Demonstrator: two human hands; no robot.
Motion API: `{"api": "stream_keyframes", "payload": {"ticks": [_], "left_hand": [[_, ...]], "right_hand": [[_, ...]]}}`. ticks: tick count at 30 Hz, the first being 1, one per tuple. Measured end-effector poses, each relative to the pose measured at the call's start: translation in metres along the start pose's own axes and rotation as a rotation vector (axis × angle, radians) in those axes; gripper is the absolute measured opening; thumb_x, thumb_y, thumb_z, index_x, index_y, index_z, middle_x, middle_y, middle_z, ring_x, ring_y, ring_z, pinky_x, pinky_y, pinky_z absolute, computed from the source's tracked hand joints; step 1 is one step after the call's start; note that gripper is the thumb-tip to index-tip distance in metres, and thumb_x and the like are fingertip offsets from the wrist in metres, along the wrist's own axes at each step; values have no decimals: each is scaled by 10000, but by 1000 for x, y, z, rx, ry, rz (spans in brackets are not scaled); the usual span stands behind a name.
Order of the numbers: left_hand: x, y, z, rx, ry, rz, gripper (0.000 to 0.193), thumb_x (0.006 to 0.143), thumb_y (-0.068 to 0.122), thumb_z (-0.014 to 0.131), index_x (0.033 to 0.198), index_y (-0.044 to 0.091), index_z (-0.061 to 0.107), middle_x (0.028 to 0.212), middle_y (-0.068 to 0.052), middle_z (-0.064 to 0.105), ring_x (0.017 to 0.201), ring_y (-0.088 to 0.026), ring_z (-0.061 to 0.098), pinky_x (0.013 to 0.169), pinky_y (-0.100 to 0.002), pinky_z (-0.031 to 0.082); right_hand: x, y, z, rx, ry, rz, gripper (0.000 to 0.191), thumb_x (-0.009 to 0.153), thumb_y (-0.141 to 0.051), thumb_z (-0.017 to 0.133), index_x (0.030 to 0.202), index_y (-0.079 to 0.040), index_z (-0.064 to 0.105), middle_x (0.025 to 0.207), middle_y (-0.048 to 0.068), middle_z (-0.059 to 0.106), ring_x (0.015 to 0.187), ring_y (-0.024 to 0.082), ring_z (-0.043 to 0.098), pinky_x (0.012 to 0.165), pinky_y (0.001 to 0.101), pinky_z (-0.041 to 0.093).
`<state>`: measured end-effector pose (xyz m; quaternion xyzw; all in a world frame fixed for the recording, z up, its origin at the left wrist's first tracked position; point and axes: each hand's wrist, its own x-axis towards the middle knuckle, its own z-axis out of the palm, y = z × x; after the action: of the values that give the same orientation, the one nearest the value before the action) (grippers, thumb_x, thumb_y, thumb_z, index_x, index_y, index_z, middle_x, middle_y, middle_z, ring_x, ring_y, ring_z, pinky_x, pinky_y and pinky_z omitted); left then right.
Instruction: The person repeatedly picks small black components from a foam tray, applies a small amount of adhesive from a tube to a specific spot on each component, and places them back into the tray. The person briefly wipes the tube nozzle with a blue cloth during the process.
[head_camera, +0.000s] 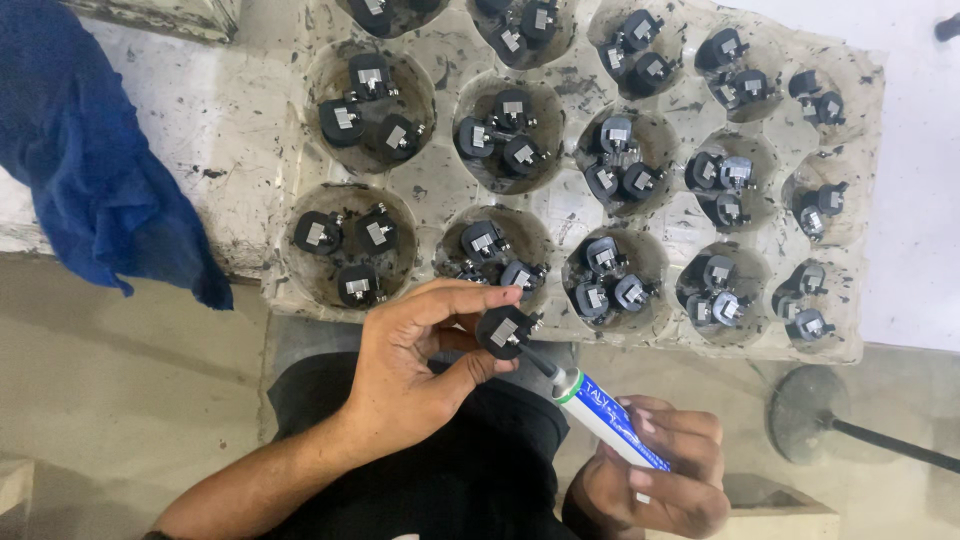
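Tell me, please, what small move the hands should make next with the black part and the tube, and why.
Probably a light squeeze of the tube by the right hand. Its dark nozzle tip already meets the small black part, which the left hand pinches between thumb and fingers just below the moulded tray of similar parts. Whether anything has come out of the tube, I cannot tell.

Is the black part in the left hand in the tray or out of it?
Out. The left hand pinches the black part below the tray edge, with the tube nozzle from the right hand touching it.
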<state>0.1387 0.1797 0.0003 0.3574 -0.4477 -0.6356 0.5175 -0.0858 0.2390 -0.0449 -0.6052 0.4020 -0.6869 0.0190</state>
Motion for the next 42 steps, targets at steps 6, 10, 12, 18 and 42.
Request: {"api": "stream_keyframes", "payload": {"ticks": [6, 10, 12, 18, 42], "left_hand": [[-1, -1, 2, -14, 4, 10, 477, 860, -177, 721, 1293, 21, 681, 1253, -93, 640, 1049, -158, 733, 894, -302, 694], [-2, -3, 1, -6, 20, 8, 485, 858, -178, 728, 1298, 21, 679, 1250, -93, 637, 1042, -153, 720, 893, -303, 695], [-4, -6, 1, -7, 22, 3, 495, 854, -180, 725, 1304, 22, 678, 1258, -93, 632, 1045, -151, 709, 894, -305, 697], [-8, -25, 4, -221, 19, -77, 497, 890, -163, 727, 1353, 2, 659, 1244, -113, 704, 1059, -147, 694, 930, -308, 655], [-22, -49, 11, -588, -125, -166, 445, 994, 51, 715, 1419, -4, 591, 1470, -157, 630, 1047, -200, 709, 943, -369, 621]], "right_hand": [[-1, 0, 0, -3, 3, -7, 313, 828, 28, 746, 918, -106, 478, 873, 128, 599, 760, 256, 634, 587, 405, 627], [-3, 0, -1, -6, 17, -9, 309, 842, 24, 739, 929, -106, 472, 871, 124, 598, 756, 252, 639, 586, 400, 630], [-2, 0, -1, -7, 5, -7, 310, 834, 26, 738, 927, -105, 472, 869, 130, 595, 746, 252, 631, 586, 406, 628], [-3, -2, 5, -62, 22, 22, 322, 856, 22, 722, 958, -99, 442, 871, 140, 586, 739, 262, 626, 571, 404, 664], [2, -5, 11, -15, 93, 83, 317, 881, 13, 668, 1022, -106, 410, 895, 110, 564, 742, 252, 607, 601, 398, 656]]}}
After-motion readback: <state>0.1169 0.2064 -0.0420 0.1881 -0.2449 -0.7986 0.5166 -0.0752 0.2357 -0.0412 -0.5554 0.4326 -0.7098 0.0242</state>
